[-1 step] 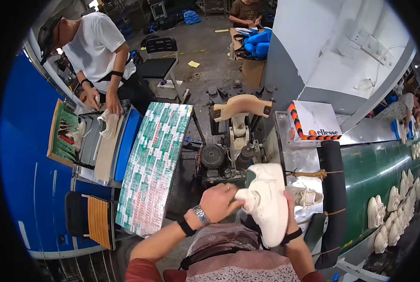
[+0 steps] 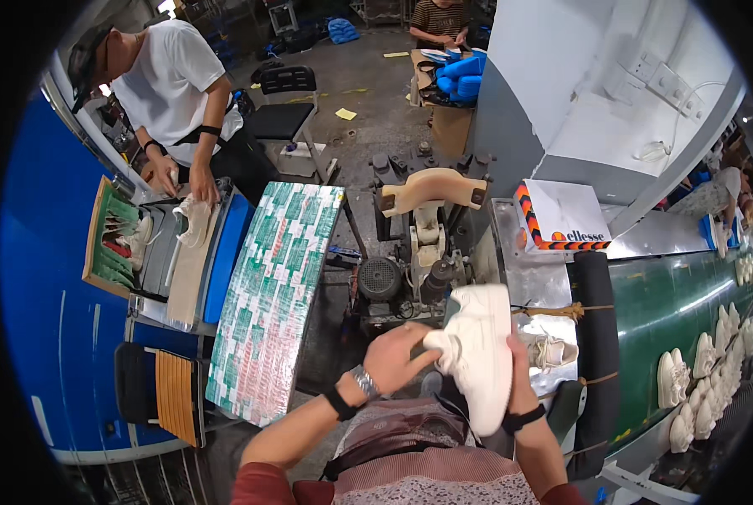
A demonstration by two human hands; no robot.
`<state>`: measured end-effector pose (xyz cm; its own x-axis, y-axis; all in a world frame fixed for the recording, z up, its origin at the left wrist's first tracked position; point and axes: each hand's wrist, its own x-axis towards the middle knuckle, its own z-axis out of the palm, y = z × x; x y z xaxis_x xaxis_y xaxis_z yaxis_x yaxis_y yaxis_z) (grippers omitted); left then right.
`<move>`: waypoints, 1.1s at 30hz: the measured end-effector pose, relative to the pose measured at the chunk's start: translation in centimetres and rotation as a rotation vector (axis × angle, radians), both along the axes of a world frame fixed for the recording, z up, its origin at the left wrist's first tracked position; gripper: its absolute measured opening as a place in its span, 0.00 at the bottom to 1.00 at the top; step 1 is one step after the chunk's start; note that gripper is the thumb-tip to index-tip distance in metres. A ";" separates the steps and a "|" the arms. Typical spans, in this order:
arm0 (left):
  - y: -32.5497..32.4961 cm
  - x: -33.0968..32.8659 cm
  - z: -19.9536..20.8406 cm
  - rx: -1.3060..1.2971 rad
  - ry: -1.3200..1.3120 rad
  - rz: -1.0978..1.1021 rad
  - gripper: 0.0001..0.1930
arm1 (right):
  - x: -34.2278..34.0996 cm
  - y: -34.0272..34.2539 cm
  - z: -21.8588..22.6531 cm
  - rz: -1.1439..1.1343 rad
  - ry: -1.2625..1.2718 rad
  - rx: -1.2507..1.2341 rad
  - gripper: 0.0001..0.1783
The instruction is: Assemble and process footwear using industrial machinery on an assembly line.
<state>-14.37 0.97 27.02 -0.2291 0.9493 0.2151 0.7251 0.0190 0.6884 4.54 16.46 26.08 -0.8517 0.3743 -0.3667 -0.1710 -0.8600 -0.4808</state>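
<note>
A cream-white sneaker (image 2: 482,353) is held up in front of my body, tilted on its side with its toe pointing down toward me. My right hand (image 2: 521,379) is closed round the sole side of it, most of the fingers hidden behind the shoe. At the shoe's opening, my left hand (image 2: 401,355) pinches the tongue and lace area between thumb and fingers. A second sneaker (image 2: 547,352), pale with laces, lies on the metal bench just right of my right hand.
Beyond the shoe stands a machine with a curved tan pad (image 2: 435,189). A green-and-white patterned table (image 2: 277,295) is to the left, where a co-worker (image 2: 174,93) handles another shoe. Right are a shoebox (image 2: 564,215), a black padded roll (image 2: 593,362) and a green conveyor (image 2: 646,337) with several sneakers.
The sneaker has turned a little and shifted slightly up and left in my hands. Both hands keep their hold on it.
</note>
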 end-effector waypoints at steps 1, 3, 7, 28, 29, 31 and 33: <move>1.1 0.6 -1.5 0.026 -0.374 0.181 0.15 | -0.8 0.8 0.0 -0.113 -0.043 0.290 0.44; 3.5 0.6 -4.4 -0.047 -1.128 0.153 0.19 | -3.1 2.7 0.0 -0.230 -0.084 0.603 0.46; 7.3 -1.6 -10.0 0.018 -1.267 0.255 0.17 | -7.8 5.8 0.3 -0.153 -0.359 1.193 0.51; 7.4 0.5 -15.4 -0.138 -1.876 0.258 0.22 | -13.0 -0.3 4.1 0.055 -0.762 1.999 0.59; 6.4 0.8 -14.8 -0.138 -2.002 0.254 0.22 | -13.0 -0.3 4.3 0.047 -0.731 2.009 0.60; 4.5 1.4 -13.8 -0.226 -2.040 0.213 0.30 | -12.9 -0.4 4.7 0.105 -0.763 1.966 0.59; 3.7 1.7 -12.8 -0.242 -2.153 0.051 0.39 | -12.7 -0.6 5.1 0.152 -0.789 1.912 0.57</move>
<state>-12.70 4.63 14.21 0.0927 0.8978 -0.4306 -0.9589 0.1970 0.2043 -8.21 15.89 31.15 -0.7954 0.5992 0.0913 0.4816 0.7162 -0.5052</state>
